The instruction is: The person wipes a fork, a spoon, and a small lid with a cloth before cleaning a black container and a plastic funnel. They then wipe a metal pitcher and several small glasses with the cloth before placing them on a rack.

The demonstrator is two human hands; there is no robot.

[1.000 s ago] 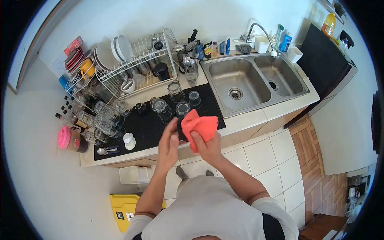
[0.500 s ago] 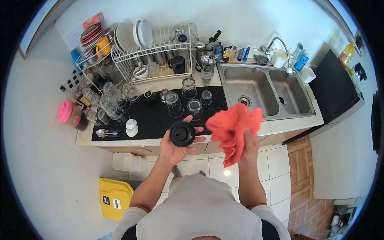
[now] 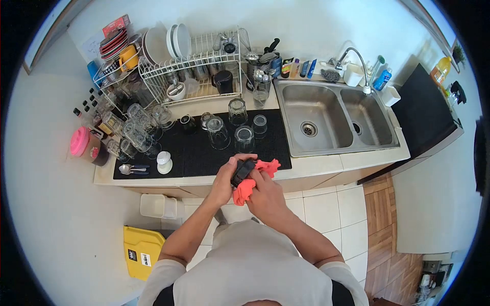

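In front of the counter's edge, my left hand [image 3: 223, 182] grips a round black lid [image 3: 241, 172], now turned on its side. My right hand [image 3: 267, 196] presses a bunched red cloth [image 3: 244, 192] against the lid's right side. Part of the cloth sticks out above my right fingers, and those fingertips are hidden in it. Just beyond my hands, upside-down glasses [image 3: 244, 136] stand on a black mat [image 3: 196, 158].
A white dish rack [image 3: 204, 97] with plates and cups stands at the back. To the right is a double steel sink [image 3: 316, 109] with a faucet [image 3: 365, 71]. Several glass mugs [image 3: 138, 135], spoons [image 3: 131, 169] and a white-capped object [image 3: 164, 162] sit on the left.
My right hand has brought the red cloth left and onto the lid. My left hand has closed from an open palm and tipped the lid from facing up onto its side.
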